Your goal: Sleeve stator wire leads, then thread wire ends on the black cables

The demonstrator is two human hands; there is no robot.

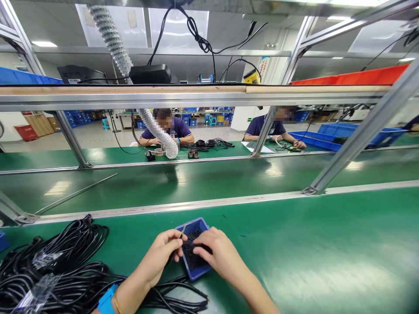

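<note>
A small blue bin (198, 274) full of small black pieces (193, 246) stands on the green table. At its left edge, my left hand (165, 250) pinches the end of a black cable, with thin yellowish wires (182, 231) sticking up past the fingertips. My right hand (218, 250) reaches over the bin's right side, fingers bent down among the black pieces; whether a piece is between them cannot be made out. Black cables (176, 296) run under my left forearm, their ends lying below the bin.
Large bundles of black cable (59, 270) cover the table at the left. A metal frame (196, 98) with a shelf crosses ahead, its slanted post (353, 144) at the right. A thin rod (77, 193) lies beyond the rail. Two people sit across, near a silver hose (157, 131).
</note>
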